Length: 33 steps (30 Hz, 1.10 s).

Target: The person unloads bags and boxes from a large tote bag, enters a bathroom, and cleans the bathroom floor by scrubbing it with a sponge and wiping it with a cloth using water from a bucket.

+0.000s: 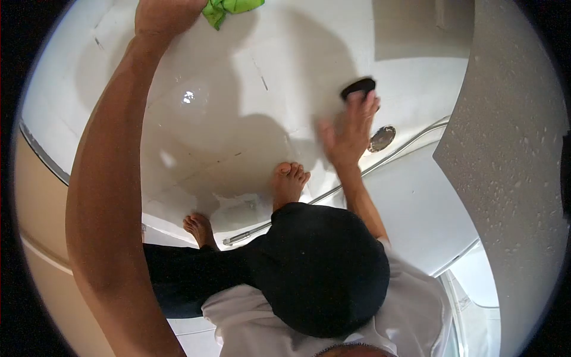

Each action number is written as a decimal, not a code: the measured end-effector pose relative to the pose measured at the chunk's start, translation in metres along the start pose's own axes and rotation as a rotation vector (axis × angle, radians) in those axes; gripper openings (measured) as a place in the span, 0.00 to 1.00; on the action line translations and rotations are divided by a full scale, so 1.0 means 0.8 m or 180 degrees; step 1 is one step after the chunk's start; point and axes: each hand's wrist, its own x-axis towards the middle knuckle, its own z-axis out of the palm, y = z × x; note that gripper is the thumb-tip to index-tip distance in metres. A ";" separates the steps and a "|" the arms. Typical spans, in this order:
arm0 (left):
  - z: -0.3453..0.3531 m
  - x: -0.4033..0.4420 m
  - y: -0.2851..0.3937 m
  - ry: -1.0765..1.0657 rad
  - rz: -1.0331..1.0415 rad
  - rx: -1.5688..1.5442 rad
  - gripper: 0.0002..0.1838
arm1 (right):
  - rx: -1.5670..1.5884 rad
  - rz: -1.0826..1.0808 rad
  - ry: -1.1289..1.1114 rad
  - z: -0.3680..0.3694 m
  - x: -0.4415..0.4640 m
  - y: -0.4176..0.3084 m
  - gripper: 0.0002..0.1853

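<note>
At the top edge my left hand is closed, partly cut off by the frame, with a bright green cloth coming out from it against the wet white surface. My right hand is smeared by motion, its fingers stretched out and the thumb apart. Its fingertips overlap a small black oval thing whose kind I cannot make out, perhaps a pad or brush. Whether the fingers press on it or only pass over it, I cannot tell.
A round metal drain lies beside my right wrist. A metal shower hose runs across the wet white floor, near my bare feet. On the right stands a panel dotted with water drops.
</note>
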 end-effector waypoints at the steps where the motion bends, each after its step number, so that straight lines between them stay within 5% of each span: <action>1: -0.002 0.003 0.000 0.0016 0.0050 0.0006 0.27 | -0.0105 -0.0083 0.0010 0.003 -0.001 0.005 0.49; 4: -0.009 -0.004 0.011 -0.0017 -0.0057 0.0106 0.26 | -0.0301 0.0307 0.0407 -0.008 0.043 0.081 0.43; 6: -0.012 -0.001 0.008 0.0152 0.0002 0.0037 0.26 | -0.0767 0.1455 0.0978 -0.002 0.101 0.179 0.42; 8: 0.002 -0.002 0.013 0.0075 -0.0039 -0.0070 0.25 | -0.0657 0.1557 0.1266 -0.007 0.141 0.224 0.39; 12: 0.012 0.001 0.019 0.0050 -0.0280 -0.0004 0.24 | -0.0015 0.0494 0.1416 0.031 0.112 0.116 0.35; 14: 0.055 0.010 -0.030 0.0167 0.0387 0.0756 0.25 | 0.0438 0.0201 0.1116 0.037 0.031 0.018 0.32; 15: 0.065 0.007 -0.035 0.0541 0.0486 0.1069 0.25 | 0.0899 0.0557 0.0072 0.032 0.002 -0.028 0.34; 18: 0.036 0.015 -0.003 -0.0373 -0.0105 0.0874 0.26 | 0.1102 -0.0202 0.0017 0.006 -0.084 -0.071 0.28; 20: 0.024 0.020 0.007 -0.0554 -0.0135 0.0955 0.26 | 0.0881 -0.0248 0.0277 0.019 -0.062 -0.022 0.26; 22: 0.012 0.017 0.021 -0.0842 -0.0355 0.1084 0.27 | 0.1262 0.0578 0.0873 -0.002 -0.012 0.049 0.24; 24: 0.012 0.013 0.040 -0.0625 -0.0295 0.1022 0.28 | 0.0335 0.1056 0.1479 0.011 0.049 0.168 0.29; 26: 0.061 0.007 0.015 -0.0678 0.0663 0.1561 0.29 | 0.0295 0.2329 0.1049 -0.019 0.097 0.229 0.37; 28: 0.043 -0.026 0.091 -0.0519 0.0202 0.0308 0.31 | -0.0067 0.2379 0.0400 -0.053 0.138 0.247 0.39; 29: 0.055 -0.044 0.118 -0.0471 0.0445 0.0210 0.32 | 0.0341 0.2451 0.1076 -0.037 0.151 0.238 0.40; 30: 0.066 -0.056 0.143 -0.0458 0.0695 0.0112 0.34 | 0.1416 0.2082 -0.0919 -0.088 0.158 0.231 0.37; 33: 0.079 -0.073 0.272 -0.0765 0.1081 -0.0106 0.38 | 0.0338 0.0789 0.2258 0.056 0.176 0.143 0.22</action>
